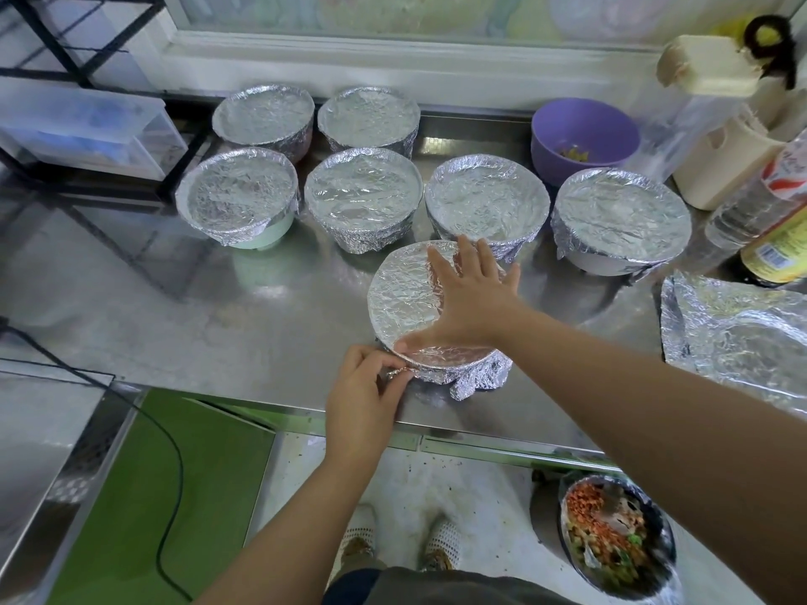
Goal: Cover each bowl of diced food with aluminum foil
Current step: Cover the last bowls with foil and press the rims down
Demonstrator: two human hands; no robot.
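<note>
The thin foil may tear where it is being pinched. A hard tug on that crumpled flap would split it at the rim and leave a gap over the food. Too much weight from the flat palm could dent the cover down into the contents. The foil-wrapped bowl (401, 299) sits under the right hand (471, 299) and just beyond the left hand (362, 399), near the front edge of the worktop (262, 320). A sideways pull toward the person could therefore slide it off. The right hand hides the rim on its far side, so I cannot tell whether the foil is fully tucked there.

The right hand is spread wide with straight fingers and lies flat on top of the cover, holding nothing. The left hand is curled, and its thumb and fingertips pinch a small foil flap (399, 374) at the near-left rim.

Six covered bowls (362, 189) stand beyond the right hand's fingertips. A purple bowl (581, 133) further off to its right is uncovered, and a loose foil sheet (733, 334) lies to the right of that forearm.
</note>
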